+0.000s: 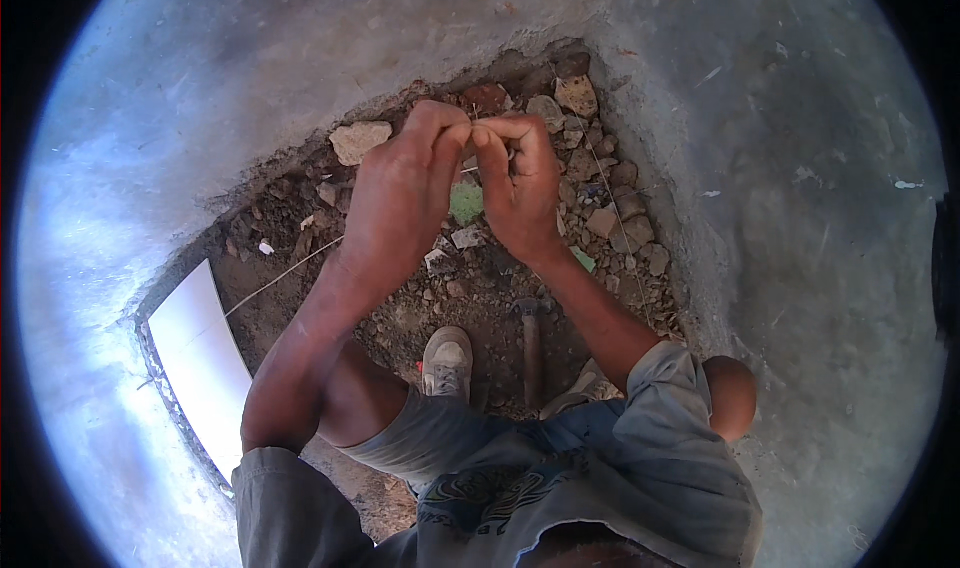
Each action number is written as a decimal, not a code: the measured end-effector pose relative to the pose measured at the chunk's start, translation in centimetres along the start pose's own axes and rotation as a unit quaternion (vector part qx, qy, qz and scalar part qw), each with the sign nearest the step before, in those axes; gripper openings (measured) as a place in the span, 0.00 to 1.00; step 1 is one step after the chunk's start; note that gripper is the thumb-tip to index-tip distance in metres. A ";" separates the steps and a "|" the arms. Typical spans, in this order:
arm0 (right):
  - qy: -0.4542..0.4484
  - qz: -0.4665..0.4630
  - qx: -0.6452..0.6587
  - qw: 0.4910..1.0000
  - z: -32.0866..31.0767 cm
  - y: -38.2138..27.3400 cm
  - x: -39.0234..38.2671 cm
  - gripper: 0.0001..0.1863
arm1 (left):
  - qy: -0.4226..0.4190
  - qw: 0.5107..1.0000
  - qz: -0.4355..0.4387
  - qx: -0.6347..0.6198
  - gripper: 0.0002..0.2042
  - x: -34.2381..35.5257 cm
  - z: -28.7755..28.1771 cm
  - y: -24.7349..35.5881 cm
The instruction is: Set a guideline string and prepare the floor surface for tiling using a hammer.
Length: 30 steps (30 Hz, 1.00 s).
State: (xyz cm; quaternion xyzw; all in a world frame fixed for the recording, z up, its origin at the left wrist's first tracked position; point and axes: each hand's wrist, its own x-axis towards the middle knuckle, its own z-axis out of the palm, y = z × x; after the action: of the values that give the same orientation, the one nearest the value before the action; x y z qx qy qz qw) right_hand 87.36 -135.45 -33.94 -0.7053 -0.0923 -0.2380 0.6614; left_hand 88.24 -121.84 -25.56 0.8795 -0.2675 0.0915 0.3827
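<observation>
**Fingertips pinched together over a thin line, above rubble**

Hands first: my left hand (400, 193) and right hand (520, 188) are raised side by side, fingertips meeting at the top, both curled nearly closed. Between them I seem to be pinching a thin pale string (285, 273), which shows again trailing down and to the left across the dirt; whether each hand truly has it nipped I cannot tell, since the fingers hide the contact. A second fine strand runs down on the right past the stones.

I judge this to be a tying or knotting step on that line. What it calls for is small, steady finger work with the line kept taut (a slip would let it drop into the rubble).

Below the hands lies a pit of brown dirt and broken stones (575, 93), too many pieces to count, with one flat green fragment (466, 203) just under my fingers. One wooden-handled hammer (532, 343) lies on the soil near my one visible grey shoe (447, 360). One white flat board (200, 358) leans at the left edge. Grey concrete wall (780, 168) curves around the whole pit.
</observation>
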 end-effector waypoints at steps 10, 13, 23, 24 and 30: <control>0.023 -0.185 -0.154 0.970 -2.5 0.5 1.5 0.08 | -0.116 0.896 -0.266 -0.336 0.11 0.7 -0.8 0.1; 0.047 -0.128 -0.122 0.983 -2.3 0.3 1.2 0.08 | -0.103 0.893 -0.230 -0.374 0.11 0.6 -0.2 0.0; 0.115 -0.087 -0.079 0.986 -1.0 -0.6 0.4 0.10 | -0.036 0.874 -0.238 -0.421 0.14 -0.2 1.7 1.1; 0.113 -0.087 -0.079 0.987 -1.0 -0.7 0.4 0.10 | -0.032 0.869 -0.245 -0.428 0.15 -0.2 1.9 1.2; 0.083 -0.111 -0.125 0.982 -1.4 -1.2 0.5 0.07 | -0.019 0.919 -0.196 -0.342 0.16 -0.2 1.7 1.4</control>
State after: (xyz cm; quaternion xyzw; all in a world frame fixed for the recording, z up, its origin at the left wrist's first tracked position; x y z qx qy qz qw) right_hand 86.96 -136.74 -32.65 -0.7456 -0.0841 -0.3770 0.5430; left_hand 87.25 -123.80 -25.93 0.7315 -0.1122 -0.0985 0.6653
